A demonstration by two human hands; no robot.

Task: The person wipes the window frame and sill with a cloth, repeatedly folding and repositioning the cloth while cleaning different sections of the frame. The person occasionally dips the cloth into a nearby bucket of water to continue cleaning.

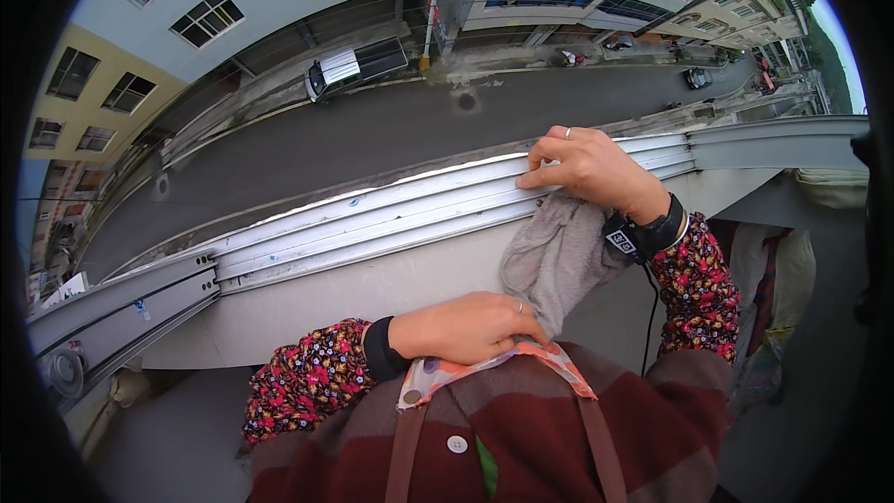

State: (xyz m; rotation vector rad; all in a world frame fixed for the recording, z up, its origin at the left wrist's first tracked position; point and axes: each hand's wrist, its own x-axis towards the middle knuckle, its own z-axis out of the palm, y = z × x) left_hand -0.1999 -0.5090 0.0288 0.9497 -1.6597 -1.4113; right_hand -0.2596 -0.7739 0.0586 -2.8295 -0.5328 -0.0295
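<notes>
A grey cloth (561, 247) hangs crumpled over the inner edge of a white metal window track (372, 214). My right hand (589, 168) is over the track, closed on the cloth's upper end under the palm, its thumb and fingertips down at the grooves. In front of my chest, my left hand (466, 326) is curled closed by the orange patterned upper edge of an apron (568, 368). The cloth's lower end narrows down beside its fingertips; what those fingers hold, if anything, is hidden.
A pale inner sill (391, 284) runs below the track. Grey frame pieces stand at the left (121, 298) and right (782, 142). A black cord (651, 317) hangs from my right wrist. Beyond the window, far below, lies a street (372, 130) with a parked truck (349, 70).
</notes>
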